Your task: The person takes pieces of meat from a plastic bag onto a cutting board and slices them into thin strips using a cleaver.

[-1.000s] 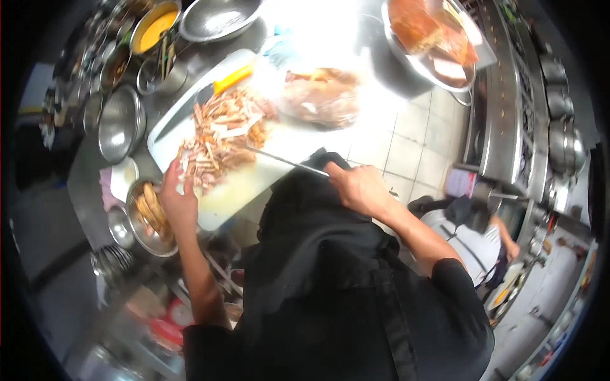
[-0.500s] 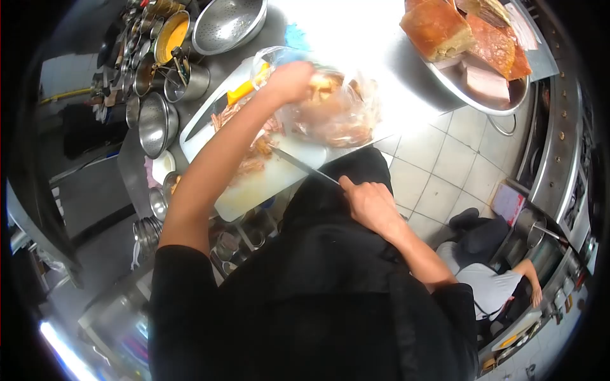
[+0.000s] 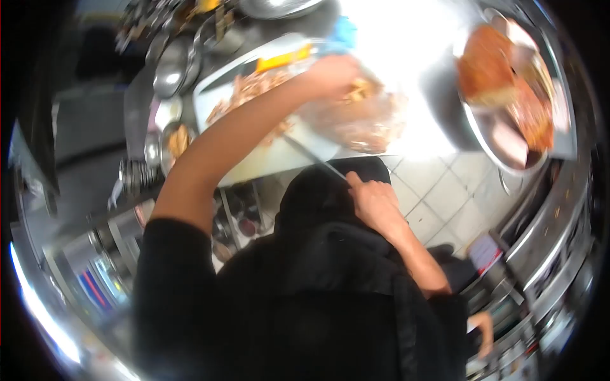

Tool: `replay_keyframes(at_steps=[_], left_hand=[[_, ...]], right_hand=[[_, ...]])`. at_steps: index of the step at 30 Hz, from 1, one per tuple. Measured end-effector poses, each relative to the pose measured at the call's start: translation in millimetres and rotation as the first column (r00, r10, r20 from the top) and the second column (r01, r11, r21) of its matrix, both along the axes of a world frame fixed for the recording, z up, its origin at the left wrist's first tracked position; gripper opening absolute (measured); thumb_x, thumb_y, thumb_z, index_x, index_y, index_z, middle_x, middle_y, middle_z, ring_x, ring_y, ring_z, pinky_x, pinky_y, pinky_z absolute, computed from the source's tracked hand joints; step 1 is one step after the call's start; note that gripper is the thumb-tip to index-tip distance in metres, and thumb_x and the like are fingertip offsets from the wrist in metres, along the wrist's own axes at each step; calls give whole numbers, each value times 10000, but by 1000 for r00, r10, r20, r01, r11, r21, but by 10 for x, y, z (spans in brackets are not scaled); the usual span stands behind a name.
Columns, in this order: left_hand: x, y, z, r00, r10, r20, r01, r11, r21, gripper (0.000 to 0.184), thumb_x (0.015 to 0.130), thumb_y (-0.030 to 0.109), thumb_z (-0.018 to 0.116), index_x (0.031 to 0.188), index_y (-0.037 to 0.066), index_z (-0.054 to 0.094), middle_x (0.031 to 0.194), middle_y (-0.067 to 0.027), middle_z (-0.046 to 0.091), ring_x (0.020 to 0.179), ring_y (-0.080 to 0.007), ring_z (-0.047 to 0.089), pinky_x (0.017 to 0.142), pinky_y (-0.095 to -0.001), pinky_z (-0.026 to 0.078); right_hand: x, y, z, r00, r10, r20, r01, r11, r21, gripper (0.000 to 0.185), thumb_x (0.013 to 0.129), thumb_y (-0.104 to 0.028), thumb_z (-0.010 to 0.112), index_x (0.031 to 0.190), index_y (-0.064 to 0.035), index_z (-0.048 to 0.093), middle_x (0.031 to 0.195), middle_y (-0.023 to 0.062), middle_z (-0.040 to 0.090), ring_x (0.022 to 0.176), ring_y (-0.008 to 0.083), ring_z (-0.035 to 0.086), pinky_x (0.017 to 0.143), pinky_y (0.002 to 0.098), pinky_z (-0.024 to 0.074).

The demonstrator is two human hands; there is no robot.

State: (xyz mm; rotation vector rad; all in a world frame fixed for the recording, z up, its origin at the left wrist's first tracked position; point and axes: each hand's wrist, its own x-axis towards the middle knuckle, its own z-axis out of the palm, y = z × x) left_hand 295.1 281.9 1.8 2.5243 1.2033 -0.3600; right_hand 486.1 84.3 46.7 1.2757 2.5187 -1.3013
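Observation:
My right hand [image 3: 376, 198] is closed round the handle of a long knife [image 3: 311, 155], whose blade slants up and left over the white cutting board [image 3: 254, 166]. My left hand [image 3: 335, 75], blurred by motion, is at the upper left of a clear plastic bag [image 3: 372, 127] with pieces of meat in it; its fingers are too smeared to read. Sliced meat [image 3: 254, 89] lies on the board, partly hidden behind my left forearm. A yellow-handled knife [image 3: 284, 58] rests at the board's far edge.
At the right, a metal bowl [image 3: 473, 124] holds large browned pieces of meat [image 3: 488, 63]. Left of the board are a small bowl of food [image 3: 180, 141] and metal bowls [image 3: 171, 77]. A blue cloth-like item [image 3: 343, 33] lies beyond the board. Another person's arm [image 3: 485, 333] shows at lower right.
My left hand has gone from the sliced meat at the board's left to the plastic bag, which has shifted nearer the board. My right hand still holds the knife. The view has turned.

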Motion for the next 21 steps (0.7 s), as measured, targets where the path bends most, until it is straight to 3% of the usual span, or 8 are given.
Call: replay_keyframes(at_steps=[2, 3, 12, 14, 16, 19, 20, 21], left_hand=[[3, 115, -83, 991, -120, -68, 121, 993, 13, 228, 660, 109, 661, 884, 71, 684, 896, -118, 626, 889, -303, 618, 739, -421, 521], [66, 79, 67, 996, -13, -85, 13, 1000, -4, 151, 633, 94, 656, 769, 33, 684, 848, -141, 636, 814, -319, 639, 680, -421, 534], [96, 126, -255, 968, 29, 248, -85, 972, 218, 129, 681, 138, 665, 743, 26, 682, 753, -142, 668, 746, -313, 660, 648, -411, 525], [-13, 3, -132, 937, 117, 330, -203, 949, 242, 122, 689, 139, 662, 741, 30, 683, 743, -141, 669, 741, -310, 661, 642, -409, 522], [-194, -156, 76, 893, 195, 406, -314, 916, 249, 117, 698, 139, 660, 739, 33, 683, 733, -141, 670, 736, -308, 662, 635, -408, 518], [-599, -411, 384, 551, 407, 729, -555, 831, -45, 116, 731, 142, 658, 773, 42, 699, 705, -139, 657, 657, -251, 647, 615, -373, 499], [-760, -478, 417, 544, 407, 734, -560, 827, -44, 116, 731, 142, 658, 773, 42, 699, 705, -139, 657, 657, -251, 647, 615, -373, 499], [-961, -601, 513, 343, 425, 837, -569, 804, -175, 126, 746, 133, 663, 811, 30, 697, 706, -118, 661, 653, -197, 633, 607, -344, 492]], right_hand=[[-12, 10, 28, 998, -59, -18, 60, 996, 61, 188, 794, -57, 589, 962, -64, 506, 635, 193, 606, 640, 400, 604, 585, 476, 465], [-33, -2, 42, 997, -68, -22, 69, 995, 68, 159, 819, -79, 585, 957, -68, 507, 629, 198, 598, 636, 408, 596, 580, 486, 459], [19, -82, 225, 984, -174, 38, 173, 984, 44, 169, 874, -71, 573, 1016, 1, 517, 726, 262, 597, 727, 465, 567, 581, 486, 428], [-62, -76, 253, 993, -109, 45, 104, 990, 92, 184, 871, -47, 564, 1030, 30, 509, 714, 266, 590, 628, 444, 576, 554, 462, 430], [-168, -73, 239, 995, -90, 49, 86, 994, 71, 196, 886, -57, 560, 1038, 57, 509, 608, 200, 578, 471, 306, 549, 476, 392, 411], [-541, -63, 210, 979, -199, -30, 187, 955, -230, 144, 885, -46, 550, 999, 20, 490, 592, 225, 554, 523, 396, 566, 509, 425, 433], [-738, -52, 240, 981, -193, -25, 183, 957, -224, 144, 885, -46, 550, 999, 20, 490, 592, 225, 554, 523, 396, 566, 509, 425, 433], [-978, -29, 296, 985, -174, -6, 165, 942, -291, 148, 888, -45, 545, 1001, 31, 486, 589, 222, 549, 511, 371, 565, 502, 407, 433]])
